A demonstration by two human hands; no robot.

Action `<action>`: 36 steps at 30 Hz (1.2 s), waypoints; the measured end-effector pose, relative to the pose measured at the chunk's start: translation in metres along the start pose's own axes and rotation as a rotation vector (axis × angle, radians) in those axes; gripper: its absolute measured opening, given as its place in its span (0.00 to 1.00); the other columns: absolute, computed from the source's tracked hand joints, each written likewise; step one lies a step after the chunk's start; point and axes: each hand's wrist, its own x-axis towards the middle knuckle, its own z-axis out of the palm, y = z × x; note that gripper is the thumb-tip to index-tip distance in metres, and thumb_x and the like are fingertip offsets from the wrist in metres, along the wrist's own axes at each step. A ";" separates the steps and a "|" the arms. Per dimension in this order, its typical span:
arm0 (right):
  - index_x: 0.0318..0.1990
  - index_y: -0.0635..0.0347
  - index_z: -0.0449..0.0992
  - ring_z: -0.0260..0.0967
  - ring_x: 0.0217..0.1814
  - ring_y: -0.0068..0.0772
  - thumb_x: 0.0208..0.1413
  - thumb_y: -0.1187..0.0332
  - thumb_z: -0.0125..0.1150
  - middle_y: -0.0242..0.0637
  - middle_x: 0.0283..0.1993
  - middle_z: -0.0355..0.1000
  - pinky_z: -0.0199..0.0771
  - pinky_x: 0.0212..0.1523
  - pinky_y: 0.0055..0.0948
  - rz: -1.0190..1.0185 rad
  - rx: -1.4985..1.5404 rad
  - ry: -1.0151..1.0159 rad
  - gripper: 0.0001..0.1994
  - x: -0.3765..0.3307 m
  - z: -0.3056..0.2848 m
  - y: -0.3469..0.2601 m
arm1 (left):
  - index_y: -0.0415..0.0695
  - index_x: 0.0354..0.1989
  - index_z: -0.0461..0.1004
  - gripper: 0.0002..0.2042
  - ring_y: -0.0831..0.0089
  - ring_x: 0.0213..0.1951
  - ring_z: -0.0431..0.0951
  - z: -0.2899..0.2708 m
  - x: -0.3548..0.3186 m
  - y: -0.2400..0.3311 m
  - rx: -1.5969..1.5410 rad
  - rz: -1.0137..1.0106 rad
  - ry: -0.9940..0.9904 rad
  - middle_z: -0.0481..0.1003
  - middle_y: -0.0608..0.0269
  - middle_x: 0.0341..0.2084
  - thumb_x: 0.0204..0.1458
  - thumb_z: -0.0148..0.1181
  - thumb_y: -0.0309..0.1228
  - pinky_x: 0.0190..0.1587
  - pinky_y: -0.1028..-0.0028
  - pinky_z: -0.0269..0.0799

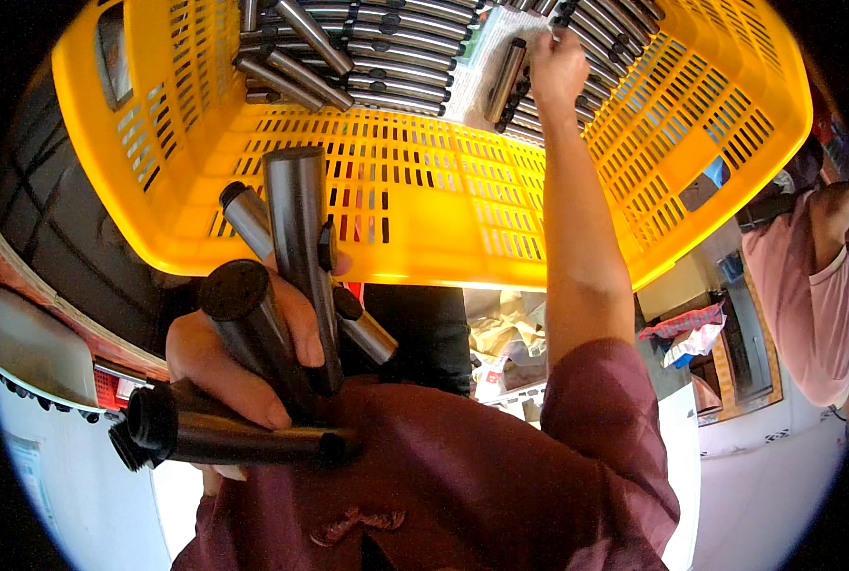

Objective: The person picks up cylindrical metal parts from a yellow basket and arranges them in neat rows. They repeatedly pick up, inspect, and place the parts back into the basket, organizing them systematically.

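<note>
My left hand (pixel 210 352) is closed round several dark metal tubes with black end caps; one shiny tube (pixel 294 214) points up and another tube (pixel 243 433) lies across my fingers. They are in front of my chest, just outside the near wall of a yellow slotted plastic basket (pixel 424 224). My right arm reaches over that wall. Deep inside, my right hand (pixel 557 71) has its fingers curled together beside the right-hand row of tubes (pixel 610 38); what they grip is hidden. A single tube (pixel 507 78) lies slanted just left of it.
More capped tubes (pixel 400 49) lie in rows at the basket's left, with some loose tubes (pixel 296 78) lying across them. Pale sheet material (pixel 477 81) shows between the rows. Far right, another person (pixel 800 295) in pinkish clothing is visible.
</note>
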 end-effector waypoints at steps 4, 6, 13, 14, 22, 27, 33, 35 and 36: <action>0.37 0.57 0.76 0.75 0.34 0.60 0.56 0.57 0.56 0.54 0.29 0.76 0.74 0.36 0.52 -0.064 0.021 -0.274 0.13 -0.046 -0.016 0.021 | 0.55 0.30 0.80 0.13 0.47 0.42 0.72 0.010 0.005 0.005 -0.013 0.010 -0.036 0.68 0.48 0.41 0.41 0.71 0.46 0.59 0.42 0.55; 0.38 0.58 0.76 0.75 0.35 0.59 0.56 0.56 0.57 0.54 0.31 0.76 0.74 0.37 0.52 -0.023 -0.109 -0.398 0.14 -0.067 -0.018 0.027 | 0.54 0.30 0.80 0.13 0.48 0.42 0.72 -0.021 0.003 -0.002 -0.032 -0.010 -0.190 0.68 0.48 0.40 0.42 0.70 0.46 0.59 0.42 0.54; 0.37 0.68 0.75 0.77 0.40 0.55 0.54 0.53 0.60 0.55 0.35 0.77 0.74 0.40 0.47 0.075 -0.239 -0.618 0.21 -0.057 -0.006 -0.020 | 0.54 0.28 0.79 0.12 0.47 0.44 0.71 0.012 -0.001 0.012 -0.002 -0.022 0.014 0.69 0.47 0.39 0.44 0.69 0.46 0.60 0.42 0.54; 0.38 0.67 0.77 0.77 0.39 0.54 0.51 0.51 0.62 0.55 0.35 0.77 0.75 0.41 0.44 0.080 -0.230 -0.577 0.23 -0.056 0.003 -0.020 | 0.54 0.28 0.79 0.12 0.46 0.44 0.71 0.013 -0.004 0.013 0.015 -0.038 0.024 0.69 0.47 0.39 0.43 0.69 0.46 0.60 0.42 0.54; 0.43 0.72 0.76 0.76 0.33 0.30 0.51 0.55 0.69 0.43 0.33 0.78 0.75 0.37 0.27 0.123 0.182 -0.469 0.24 -0.051 0.042 0.010 | 0.56 0.32 0.81 0.15 0.45 0.46 0.71 -0.007 0.002 -0.001 0.001 0.026 -0.109 0.70 0.48 0.40 0.39 0.71 0.50 0.61 0.42 0.53; 0.42 0.72 0.76 0.72 0.32 0.24 0.52 0.62 0.69 0.38 0.31 0.77 0.73 0.34 0.25 0.144 0.288 -0.481 0.19 -0.049 0.044 0.021 | 0.58 0.36 0.80 0.19 0.49 0.47 0.72 -0.027 0.010 -0.004 0.049 0.093 -0.355 0.69 0.49 0.44 0.37 0.72 0.52 0.61 0.42 0.53; 0.43 0.69 0.76 0.73 0.33 0.26 0.52 0.60 0.68 0.40 0.33 0.78 0.73 0.37 0.26 0.150 0.352 -0.562 0.19 -0.047 0.036 0.000 | 0.56 0.37 0.79 0.19 0.52 0.45 0.74 -0.017 0.001 -0.004 0.019 0.171 -0.289 0.70 0.50 0.44 0.38 0.72 0.50 0.59 0.44 0.59; 0.43 0.69 0.76 0.74 0.35 0.29 0.52 0.59 0.68 0.41 0.34 0.78 0.73 0.39 0.27 0.148 0.264 -0.535 0.20 -0.049 0.033 0.009 | 0.55 0.33 0.79 0.18 0.54 0.43 0.74 -0.024 -0.003 -0.017 -0.048 0.210 -0.215 0.71 0.50 0.41 0.38 0.73 0.50 0.59 0.43 0.58; 0.44 0.69 0.76 0.75 0.36 0.32 0.52 0.58 0.67 0.43 0.35 0.78 0.74 0.40 0.28 0.145 0.257 -0.544 0.21 -0.050 0.035 0.006 | 0.55 0.31 0.79 0.17 0.55 0.42 0.74 -0.015 -0.002 -0.018 -0.042 0.233 -0.150 0.72 0.50 0.39 0.38 0.73 0.51 0.59 0.43 0.57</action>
